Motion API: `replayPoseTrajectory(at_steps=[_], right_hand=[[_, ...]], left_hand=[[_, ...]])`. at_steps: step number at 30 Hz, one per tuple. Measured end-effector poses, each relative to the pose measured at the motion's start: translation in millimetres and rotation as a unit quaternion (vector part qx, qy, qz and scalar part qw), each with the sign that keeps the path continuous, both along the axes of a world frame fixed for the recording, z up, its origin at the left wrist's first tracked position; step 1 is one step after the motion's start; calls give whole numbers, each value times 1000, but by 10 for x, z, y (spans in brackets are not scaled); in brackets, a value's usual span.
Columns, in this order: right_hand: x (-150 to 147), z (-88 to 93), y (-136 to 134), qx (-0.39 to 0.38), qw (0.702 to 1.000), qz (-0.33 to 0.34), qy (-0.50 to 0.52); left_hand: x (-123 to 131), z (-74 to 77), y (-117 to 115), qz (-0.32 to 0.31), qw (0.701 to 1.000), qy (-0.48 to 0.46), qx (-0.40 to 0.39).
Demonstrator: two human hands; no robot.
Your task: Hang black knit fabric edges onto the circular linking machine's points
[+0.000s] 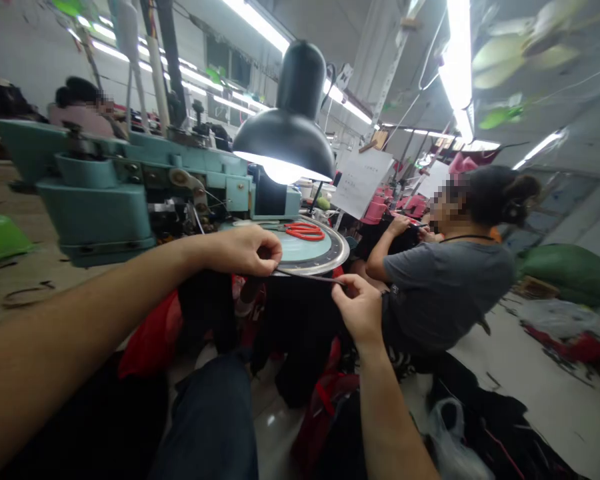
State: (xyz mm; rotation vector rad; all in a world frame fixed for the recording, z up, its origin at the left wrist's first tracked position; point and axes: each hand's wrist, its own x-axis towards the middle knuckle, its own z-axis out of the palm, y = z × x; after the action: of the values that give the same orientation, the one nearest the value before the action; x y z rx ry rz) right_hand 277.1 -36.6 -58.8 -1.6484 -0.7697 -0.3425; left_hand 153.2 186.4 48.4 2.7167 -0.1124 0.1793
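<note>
My left hand (245,250) is closed, pinching the top edge of a black knitted fabric (300,313) right at the rim of the round dial (325,257) of a teal linking machine (105,193). My right hand (360,310) pinches the same edge further right, so the edge is stretched taut between both hands. The rest of the fabric hangs down below them. Red-handled scissors (305,231) lie on top of the dial.
A black desk lamp (290,127) shines over the dial. A co-worker in a grey shirt (445,287) sits close on the right, with another person at the far left. Red bags (150,340) and dark cloth lie on the floor; a green bag (570,270) is at the right.
</note>
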Motion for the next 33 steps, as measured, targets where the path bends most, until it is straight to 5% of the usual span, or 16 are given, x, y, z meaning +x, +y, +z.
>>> replayPoseTrajectory(at_steps=[3, 6, 10, 14, 24, 30, 33], right_hand=[[241, -107, -91, 10, 995, 54, 79], [293, -100, -123, 55, 970, 192, 142], [132, 49, -75, 7, 957, 285, 53], [-115, 110, 32, -28, 976, 199, -84], [-250, -13, 184, 83, 984, 88, -133], [-18, -42, 97, 59, 987, 11, -152], [214, -114, -28, 34, 998, 17, -53]], left_hand=[[14, 34, -31, -20, 1000, 20, 14], [20, 37, -61, -25, 1000, 6, 11], [30, -7, -61, -35, 999, -22, -2], [33, -64, -7, -67, 996, -58, -17], [-14, -41, 42, -89, 994, -55, -31], [-26, -40, 73, -61, 997, -56, 3], [-139, -45, -43, -47, 991, -86, 94]])
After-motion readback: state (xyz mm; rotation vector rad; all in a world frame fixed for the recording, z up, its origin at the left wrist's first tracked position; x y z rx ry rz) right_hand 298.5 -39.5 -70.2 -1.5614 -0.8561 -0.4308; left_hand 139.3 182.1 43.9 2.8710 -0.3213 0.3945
